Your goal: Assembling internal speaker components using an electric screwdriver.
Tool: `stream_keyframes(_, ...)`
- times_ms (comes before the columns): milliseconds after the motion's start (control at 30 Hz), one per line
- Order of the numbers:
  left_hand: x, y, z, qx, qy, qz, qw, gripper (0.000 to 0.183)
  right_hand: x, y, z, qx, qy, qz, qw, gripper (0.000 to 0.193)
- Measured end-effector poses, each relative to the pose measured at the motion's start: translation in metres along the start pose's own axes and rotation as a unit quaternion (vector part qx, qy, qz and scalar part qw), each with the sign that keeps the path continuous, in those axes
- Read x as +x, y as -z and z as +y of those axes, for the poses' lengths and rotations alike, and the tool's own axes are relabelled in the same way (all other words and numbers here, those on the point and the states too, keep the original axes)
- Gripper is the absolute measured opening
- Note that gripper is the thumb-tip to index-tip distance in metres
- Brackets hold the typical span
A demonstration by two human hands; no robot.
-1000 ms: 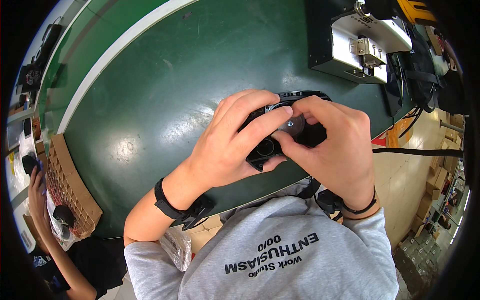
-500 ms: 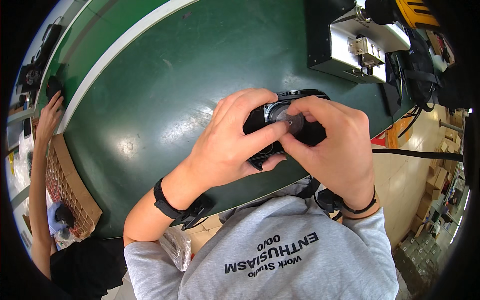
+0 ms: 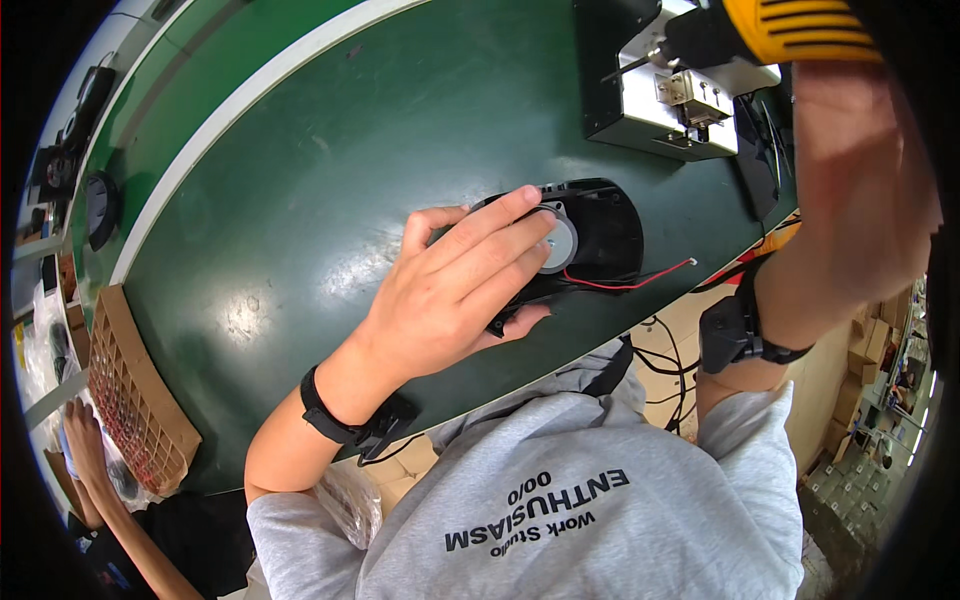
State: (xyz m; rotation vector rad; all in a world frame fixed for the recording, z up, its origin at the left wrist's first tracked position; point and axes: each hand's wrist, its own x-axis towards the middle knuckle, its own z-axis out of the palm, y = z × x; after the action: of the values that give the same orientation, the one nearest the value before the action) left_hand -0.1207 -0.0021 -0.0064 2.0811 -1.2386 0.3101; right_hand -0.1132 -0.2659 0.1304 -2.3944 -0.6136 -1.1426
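A black round fan housing (image 3: 600,235) with a silver motor disc (image 3: 556,240) lies on the dark green table (image 3: 330,170). Thin red and black wires (image 3: 640,282) trail off it to the right. My left hand (image 3: 450,290) lies over the housing's left side, fingertips on the disc and thumb under the near edge. My right hand (image 3: 860,170) is raised at the upper right, blurred, closed around a yellow and black electric screwdriver (image 3: 780,25). The tool's bit points left, above a jig.
A black box with a metal jig (image 3: 650,95) stands at the table's far right. A cardboard grid tray (image 3: 130,400) sits at the left, with another person's hand (image 3: 85,450) beside it. A black round part (image 3: 100,205) lies beyond the table's white edge strip.
My right hand has left the housing and risen to the screwdriver at the upper right. My left hand stays on the housing, now uncovered. The other person's arm has dropped lower at the left.
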Motion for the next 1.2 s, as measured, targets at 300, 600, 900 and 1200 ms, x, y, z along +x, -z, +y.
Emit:
stream_keyframes(300,-0.001,0.007,0.008,0.074,-0.016,-0.056,0.996,0.042,0.015,0.012,0.012,0.622,-0.205,-0.057,0.754,0.025)
stream_keyframes(600,-0.004,0.005,0.012,0.104,-0.034,-0.041,0.993,0.041,0.003,0.002,0.038,0.466,-0.176,0.074,0.864,0.025)
stream_keyframes(900,-0.003,0.004,0.012,0.102,-0.031,-0.037,0.994,0.039,0.003,-0.005,0.029,0.45,-0.217,0.081,0.863,0.017)
stream_keyframes(1200,-0.002,0.003,0.011,0.094,-0.021,-0.041,0.995,0.037,-0.007,-0.011,0.019,0.512,-0.196,0.021,0.836,0.038)
